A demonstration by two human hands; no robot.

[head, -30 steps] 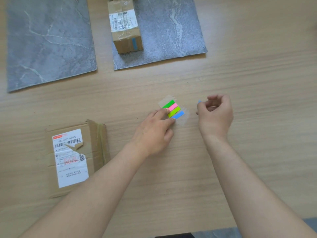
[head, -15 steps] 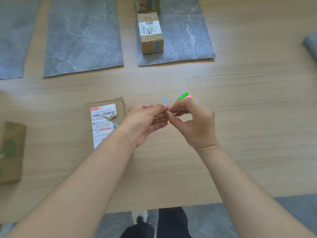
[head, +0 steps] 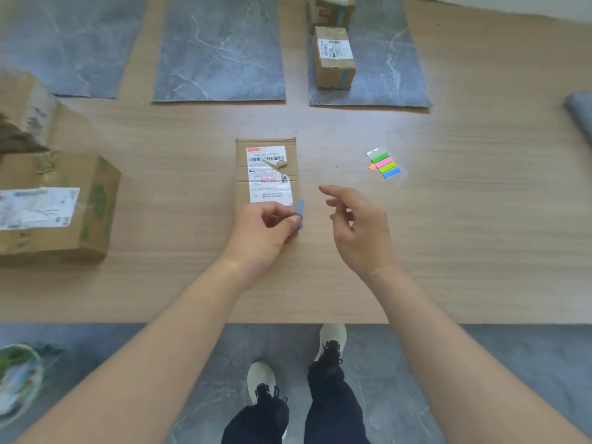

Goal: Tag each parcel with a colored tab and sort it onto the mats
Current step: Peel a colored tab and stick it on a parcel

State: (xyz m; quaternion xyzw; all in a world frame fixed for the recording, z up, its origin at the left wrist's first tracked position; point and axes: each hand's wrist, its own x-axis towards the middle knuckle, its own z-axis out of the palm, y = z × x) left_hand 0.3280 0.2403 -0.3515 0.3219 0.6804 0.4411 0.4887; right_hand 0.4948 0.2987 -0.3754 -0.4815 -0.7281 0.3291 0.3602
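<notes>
A flat cardboard parcel (head: 267, 168) with a torn white label lies in the middle of the wooden table. My left hand (head: 264, 232) covers its near end and pinches a blue tab (head: 300, 211) between thumb and forefinger at the parcel's near right corner. My right hand (head: 358, 225) hovers just right of the parcel, fingers apart and holding nothing. The pad of coloured tabs (head: 385, 166) rests on the table further right. Two parcels (head: 334, 57) with blue tabs stand on the right grey mat (head: 397, 78).
Two more grey mats (head: 221, 52) lie at the back centre and back left (head: 73, 43). Larger cardboard boxes (head: 57, 203) sit at the left. A rolled grey mat (head: 581, 113) lies at the right edge. The table's near edge (head: 192, 322) runs below my forearms.
The blue tab passed from my right hand to my left, which now holds it at the flat parcel. My right hand has let go and opened. The view pulled back.
</notes>
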